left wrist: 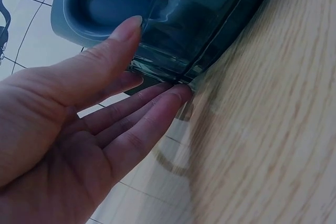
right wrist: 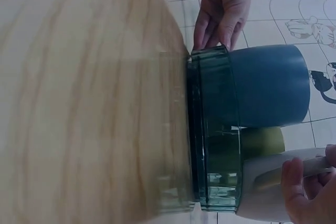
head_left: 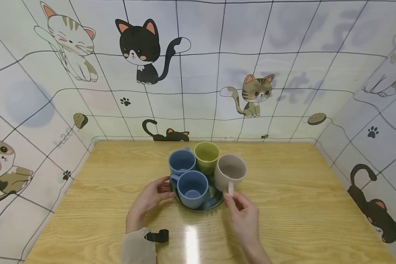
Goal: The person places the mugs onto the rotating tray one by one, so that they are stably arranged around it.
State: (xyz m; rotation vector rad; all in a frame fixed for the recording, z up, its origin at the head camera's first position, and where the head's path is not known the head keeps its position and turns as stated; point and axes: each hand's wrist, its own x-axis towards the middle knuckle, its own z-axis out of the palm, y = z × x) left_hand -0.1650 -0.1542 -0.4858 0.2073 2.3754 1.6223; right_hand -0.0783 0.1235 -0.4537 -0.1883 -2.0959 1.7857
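A round tray with a clear greenish wall (right wrist: 220, 93) and dark base stands on the table, holding several cups. My left hand (head_left: 150, 196) touches its left side, fingers nearly straight with the fingertips (left wrist: 178, 93) low at the base and the thumb beside the wall. My right hand (head_left: 245, 218) pinches the handle of a beige mug (head_left: 222, 179) at the tray's right; the mug leans slightly outward. At the front left is a blue mug (head_left: 191, 201), its handle pointing left. Another blue mug (head_left: 176, 168) stands behind it, beside a yellow-green cup (head_left: 206, 165).
Beneath everything is a wood-grain table (head_left: 283, 220). A wall covering (head_left: 201, 66) with cartoon cats and grid lines encloses the back and both sides. A dark strap (head_left: 158, 236) circles my left wrist over a beige sleeve (head_left: 138, 247).
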